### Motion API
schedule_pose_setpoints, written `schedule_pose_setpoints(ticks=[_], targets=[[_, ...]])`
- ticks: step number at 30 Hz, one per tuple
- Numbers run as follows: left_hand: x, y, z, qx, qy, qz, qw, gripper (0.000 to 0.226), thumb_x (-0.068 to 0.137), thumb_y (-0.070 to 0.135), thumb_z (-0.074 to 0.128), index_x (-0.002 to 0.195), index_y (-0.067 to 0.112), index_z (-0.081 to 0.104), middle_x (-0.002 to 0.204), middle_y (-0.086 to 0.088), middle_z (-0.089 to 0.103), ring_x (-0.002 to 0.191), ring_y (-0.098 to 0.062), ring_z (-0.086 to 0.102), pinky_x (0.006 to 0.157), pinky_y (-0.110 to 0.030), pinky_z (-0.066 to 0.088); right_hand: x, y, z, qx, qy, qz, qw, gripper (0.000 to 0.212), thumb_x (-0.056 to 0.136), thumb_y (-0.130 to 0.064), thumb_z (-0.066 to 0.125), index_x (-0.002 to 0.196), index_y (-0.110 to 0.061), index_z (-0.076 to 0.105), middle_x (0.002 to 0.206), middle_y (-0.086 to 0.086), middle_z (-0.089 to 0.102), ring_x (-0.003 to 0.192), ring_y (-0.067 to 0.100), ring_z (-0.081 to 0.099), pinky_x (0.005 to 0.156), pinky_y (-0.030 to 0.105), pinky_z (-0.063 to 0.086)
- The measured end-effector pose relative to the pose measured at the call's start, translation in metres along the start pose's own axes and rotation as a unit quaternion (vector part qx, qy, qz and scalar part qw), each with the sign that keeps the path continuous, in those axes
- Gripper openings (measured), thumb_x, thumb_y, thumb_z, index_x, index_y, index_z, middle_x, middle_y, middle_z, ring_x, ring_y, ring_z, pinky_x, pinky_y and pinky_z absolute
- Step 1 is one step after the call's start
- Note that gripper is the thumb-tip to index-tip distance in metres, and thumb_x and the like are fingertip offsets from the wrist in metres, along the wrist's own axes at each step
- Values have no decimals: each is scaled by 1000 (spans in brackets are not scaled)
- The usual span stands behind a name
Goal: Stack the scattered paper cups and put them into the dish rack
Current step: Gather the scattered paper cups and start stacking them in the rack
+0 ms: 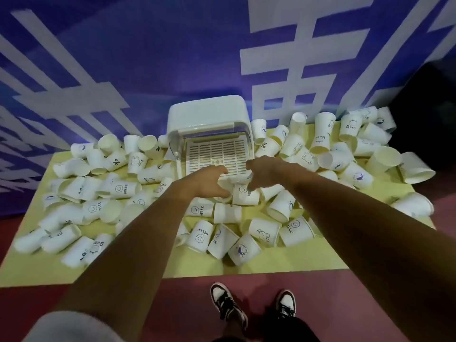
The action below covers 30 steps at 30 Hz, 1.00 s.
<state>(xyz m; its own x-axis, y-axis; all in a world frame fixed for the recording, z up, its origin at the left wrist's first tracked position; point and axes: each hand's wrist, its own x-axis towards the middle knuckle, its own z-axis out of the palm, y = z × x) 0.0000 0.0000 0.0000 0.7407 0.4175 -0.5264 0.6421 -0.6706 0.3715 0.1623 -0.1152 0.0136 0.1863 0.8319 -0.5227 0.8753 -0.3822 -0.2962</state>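
Paper cups (199,235), small and white with little drawings and the word HELLO on some, lie all over the yellow tabletop (271,265). Most are tipped on their sides, on both sides of the white plastic dish rack (208,134), which stands at the back in the middle with its lid lifted and its slotted tray (216,153) bare. No cups are in it yet, so I think the job is only starting.

Both my hands reach to the cups just in front of the rack. My left hand (209,182) is curled around a white cup (225,191) lying there. My right hand (262,172) is bent over the cup with a smiley face (245,195) next to it, fingers down on it, but I cannot tell if it grips yet.

To do this well, I should turn both cups the same way, mouth up, then slide one straight into the other. A soft squeeze is best, since paper walls bend easily.

Under the tabletop is a dark red floor (172,304), and I can see my black and white shoes (228,304). Behind is a blue wall with big white shapes (296,58).
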Motion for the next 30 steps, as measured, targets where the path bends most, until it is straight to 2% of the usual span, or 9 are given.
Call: schedule_pose_setpoints(ticks=[5,8,11,15,19,23,30], targets=[[27,-33,24,20,-7,24,999,93,79,38,79,155,28,26,161,3,28,144,-22,33,115,-44,34,22,-4,36,0,-54,64,996,66,85,-36,72,140,-11,44,134,11,54,120,28,53,88,34,45],[43,-48,31,56,-1,55,997,95,77,33,80,155,30,26,162,4,26,145,-23,30,115,-47,32,38,-6,51,3,-47,80,996,68,85,-34,73,140,-9,42,138,12,49,122,30,53,98,40,47],[54,-56,40,81,-6,81,993,93,76,28,80,153,32,29,162,1,23,147,-25,25,116,-48,30,54,-7,68,-17,-28,89,995,65,82,-36,74,135,-11,45,138,11,49,116,30,56,92,44,52],[62,-64,47,112,-11,107,988,88,74,24,78,150,35,34,160,2,24,145,-25,23,113,-44,30,67,-13,82,-38,3,101,994,50,82,-32,73,122,-15,50,129,8,54,110,29,59,78,40,50],[66,-72,50,106,17,126,986,84,73,22,79,146,33,39,156,3,29,140,-24,29,110,-41,34,77,-17,95,-47,21,115,992,52,84,-29,72,128,-15,49,128,8,55,112,29,60,81,42,49],[67,-76,50,86,26,141,986,84,71,24,81,145,28,42,152,4,34,136,-23,33,110,-43,36,84,-18,98,-50,47,119,990,40,87,-24,67,122,-13,51,119,7,60,105,29,63,74,39,48],[60,-76,34,37,40,141,988,82,74,33,81,144,23,41,145,4,42,130,-20,40,106,-37,38,81,-23,91,-87,35,107,990,38,88,-25,65,121,-13,50,113,8,63,100,28,64,71,37,49]])
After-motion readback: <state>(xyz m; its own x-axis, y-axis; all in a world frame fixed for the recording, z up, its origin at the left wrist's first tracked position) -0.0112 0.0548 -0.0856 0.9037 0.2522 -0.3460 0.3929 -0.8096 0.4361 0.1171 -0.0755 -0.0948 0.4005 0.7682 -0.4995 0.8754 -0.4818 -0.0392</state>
